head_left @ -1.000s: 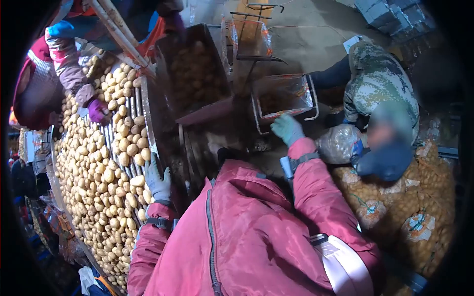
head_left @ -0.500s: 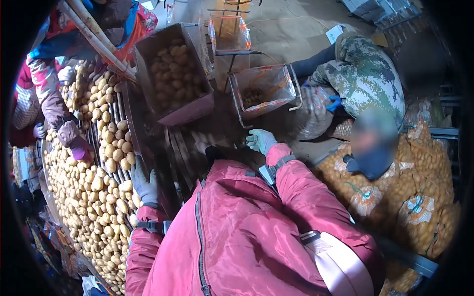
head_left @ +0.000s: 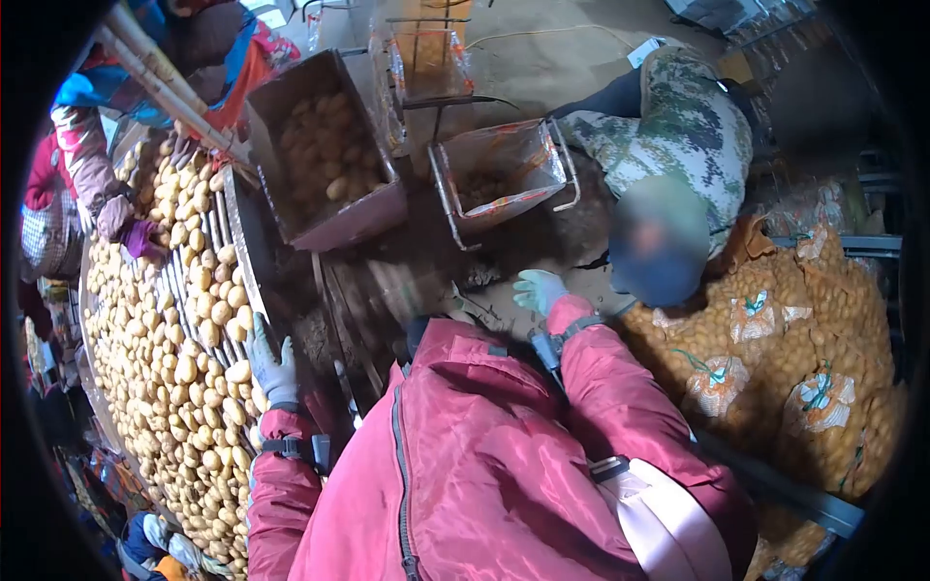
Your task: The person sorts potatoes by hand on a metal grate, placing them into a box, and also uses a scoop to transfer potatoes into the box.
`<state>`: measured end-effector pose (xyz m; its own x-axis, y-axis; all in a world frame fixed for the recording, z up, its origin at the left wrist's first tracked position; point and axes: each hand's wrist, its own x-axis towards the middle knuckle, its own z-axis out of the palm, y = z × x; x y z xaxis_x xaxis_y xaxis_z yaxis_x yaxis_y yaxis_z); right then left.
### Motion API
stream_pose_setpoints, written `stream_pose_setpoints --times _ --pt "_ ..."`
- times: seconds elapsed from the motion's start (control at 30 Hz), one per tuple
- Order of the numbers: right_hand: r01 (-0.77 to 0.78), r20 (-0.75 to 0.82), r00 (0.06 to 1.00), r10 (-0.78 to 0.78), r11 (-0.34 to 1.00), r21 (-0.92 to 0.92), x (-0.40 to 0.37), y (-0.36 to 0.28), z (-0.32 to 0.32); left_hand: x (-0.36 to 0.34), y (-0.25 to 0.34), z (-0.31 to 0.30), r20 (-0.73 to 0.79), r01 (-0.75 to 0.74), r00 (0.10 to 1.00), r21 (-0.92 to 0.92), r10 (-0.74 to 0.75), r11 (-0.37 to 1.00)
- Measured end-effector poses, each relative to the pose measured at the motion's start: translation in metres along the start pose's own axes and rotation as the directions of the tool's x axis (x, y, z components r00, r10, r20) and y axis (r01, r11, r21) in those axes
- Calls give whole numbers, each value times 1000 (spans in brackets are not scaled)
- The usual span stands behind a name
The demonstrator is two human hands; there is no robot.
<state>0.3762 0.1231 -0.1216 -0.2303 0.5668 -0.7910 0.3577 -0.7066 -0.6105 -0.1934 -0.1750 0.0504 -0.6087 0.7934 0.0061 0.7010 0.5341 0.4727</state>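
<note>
My left hand (head_left: 274, 368), in a pale grey glove, rests at the near rim of the roller conveyor (head_left: 229, 232) with its fingers stretched and apart. Beside it lie many loose potatoes (head_left: 184, 387) on the rollers. In front of my body, my right hand (head_left: 539, 292) in a light green-white glove hangs over the floor, fingers spread and holding nothing. Nearest to it is a wire-framed bin (head_left: 513, 205) lined with clear plastic, with small potatoes at its bottom.
A deep box (head_left: 349, 225) of potatoes stands beyond the conveyor. A co-worker in a camouflage jacket (head_left: 693, 121) bends low at the right, by stacked mesh sacks (head_left: 775, 378) of potatoes. At the far left, another person's purple glove (head_left: 142, 238) reaches over the conveyor. A metal bar (head_left: 814, 508) crosses lower right.
The camouflage co-worker has shifted left and the clear bag by their hands is out of sight. The purple glove has moved up the conveyor. My right hand has shifted slightly right and nearer.
</note>
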Motion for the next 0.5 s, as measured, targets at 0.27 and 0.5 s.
stream_pose_setpoints --times 0.27,0.5 --pt "140 -106 985 -139 990 2 14 87 -145 -3 -33 12 18 -60 998 131 58 990" --pt "-16 273 956 107 948 -317 -4 131 -77 -5 -29 13 108 131 977 375 -183 918"
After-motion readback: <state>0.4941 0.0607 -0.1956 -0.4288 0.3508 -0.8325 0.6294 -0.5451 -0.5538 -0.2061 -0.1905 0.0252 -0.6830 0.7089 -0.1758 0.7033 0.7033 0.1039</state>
